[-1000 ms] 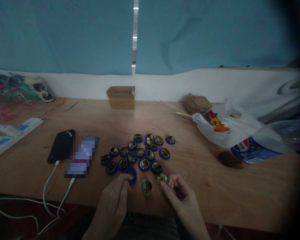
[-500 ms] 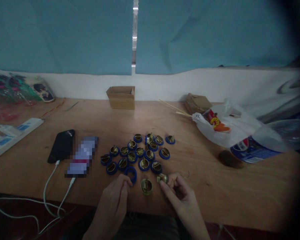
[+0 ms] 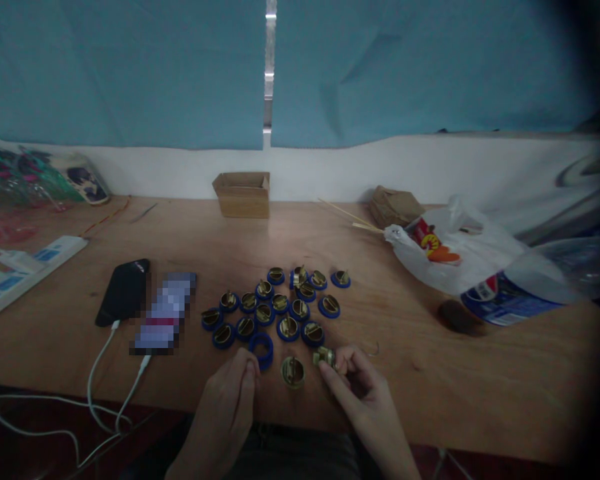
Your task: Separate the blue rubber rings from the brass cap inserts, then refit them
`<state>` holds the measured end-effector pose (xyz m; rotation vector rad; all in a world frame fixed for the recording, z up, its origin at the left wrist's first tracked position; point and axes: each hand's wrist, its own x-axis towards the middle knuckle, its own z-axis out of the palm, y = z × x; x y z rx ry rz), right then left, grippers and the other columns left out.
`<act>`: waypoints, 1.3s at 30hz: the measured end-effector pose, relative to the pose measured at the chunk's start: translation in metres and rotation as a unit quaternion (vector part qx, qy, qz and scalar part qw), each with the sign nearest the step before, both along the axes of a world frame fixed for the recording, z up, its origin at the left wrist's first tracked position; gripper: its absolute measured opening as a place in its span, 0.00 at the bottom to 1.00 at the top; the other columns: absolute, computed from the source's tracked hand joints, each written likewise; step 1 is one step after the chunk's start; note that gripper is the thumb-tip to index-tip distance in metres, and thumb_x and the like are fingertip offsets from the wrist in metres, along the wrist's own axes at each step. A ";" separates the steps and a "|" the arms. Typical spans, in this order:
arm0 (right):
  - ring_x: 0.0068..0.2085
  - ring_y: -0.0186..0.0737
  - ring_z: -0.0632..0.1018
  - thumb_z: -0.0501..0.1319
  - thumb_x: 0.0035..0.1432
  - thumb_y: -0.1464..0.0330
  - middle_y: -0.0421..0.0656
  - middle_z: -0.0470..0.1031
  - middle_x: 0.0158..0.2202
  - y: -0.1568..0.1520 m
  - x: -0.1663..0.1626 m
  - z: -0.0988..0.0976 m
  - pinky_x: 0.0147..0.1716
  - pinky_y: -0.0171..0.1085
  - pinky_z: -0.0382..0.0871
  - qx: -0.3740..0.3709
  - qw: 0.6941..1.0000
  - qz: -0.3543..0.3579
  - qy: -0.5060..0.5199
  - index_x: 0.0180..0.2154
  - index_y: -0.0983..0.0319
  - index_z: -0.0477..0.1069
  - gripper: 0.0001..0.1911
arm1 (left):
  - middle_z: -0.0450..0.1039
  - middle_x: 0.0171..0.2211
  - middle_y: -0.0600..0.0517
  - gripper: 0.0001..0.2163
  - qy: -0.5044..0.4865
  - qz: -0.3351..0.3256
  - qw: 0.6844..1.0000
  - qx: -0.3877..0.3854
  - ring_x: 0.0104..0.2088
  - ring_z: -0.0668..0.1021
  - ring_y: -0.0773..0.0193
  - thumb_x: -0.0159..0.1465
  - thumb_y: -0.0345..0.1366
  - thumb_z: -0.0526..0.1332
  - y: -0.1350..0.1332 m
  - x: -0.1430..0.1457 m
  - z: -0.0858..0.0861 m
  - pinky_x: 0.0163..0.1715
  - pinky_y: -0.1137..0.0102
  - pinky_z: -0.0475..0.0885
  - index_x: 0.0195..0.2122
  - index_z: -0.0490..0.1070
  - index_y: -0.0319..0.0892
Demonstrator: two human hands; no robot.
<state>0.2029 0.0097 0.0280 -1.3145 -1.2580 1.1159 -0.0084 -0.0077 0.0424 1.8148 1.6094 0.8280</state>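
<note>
Small brass fitting: pinched in right hand fingers, at 3 o'clock of loose brass disc; likely rigid, light (grip its edges). Left hand fingertips curled by blue ring on bench

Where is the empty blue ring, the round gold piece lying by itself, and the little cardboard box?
blue ring (image 3: 263, 348): head view, on its blue rim by the left hand's fingertips.
round gold piece (image 3: 293, 372): head view, on its middle.
cardboard box (image 3: 243, 201): head view, on its front wall.

A small brass fitting is pinched at the table's near edge, just beside a loose brass disc and an empty blue ring
</note>
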 end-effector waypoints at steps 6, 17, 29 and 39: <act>0.25 0.33 0.58 0.63 0.57 0.62 0.33 0.53 0.22 -0.001 0.000 0.001 0.25 0.33 0.55 0.000 1.000 0.000 -0.005 0.25 0.58 0.58 0.16 | 0.70 0.24 0.53 0.13 0.003 0.001 1.000 0.019 0.24 0.75 0.63 0.70 0.33 0.45 0.000 -0.001 -0.004 0.29 0.71 0.69 0.30 0.63 0.45; 0.24 0.33 0.58 0.62 0.57 0.63 0.32 0.53 0.23 0.000 0.000 -0.004 0.24 0.33 0.55 0.002 1.000 0.000 -0.014 0.25 0.58 0.58 0.15 | 0.73 0.24 0.52 0.14 0.019 -0.006 0.998 0.056 0.25 0.77 0.64 0.71 0.33 0.45 -0.002 -0.002 -0.010 0.28 0.72 0.71 0.32 0.66 0.44; 0.24 0.33 0.58 0.62 0.57 0.63 0.32 0.53 0.22 0.000 -0.002 0.002 0.25 0.33 0.55 -0.005 1.000 -0.004 -0.017 0.25 0.58 0.58 0.15 | 0.70 0.22 0.53 0.16 0.019 -0.006 0.998 0.065 0.23 0.75 0.64 0.71 0.37 0.44 -0.001 -0.003 -0.008 0.27 0.72 0.71 0.28 0.65 0.45; 0.24 0.33 0.59 0.63 0.56 0.62 0.33 0.54 0.22 0.000 -0.002 0.003 0.25 0.33 0.57 0.005 1.000 -0.008 -0.014 0.24 0.58 0.59 0.16 | 0.69 0.23 0.53 0.15 -0.008 0.002 1.000 0.025 0.23 0.74 0.64 0.71 0.35 0.43 -0.001 0.002 -0.003 0.28 0.71 0.68 0.28 0.61 0.46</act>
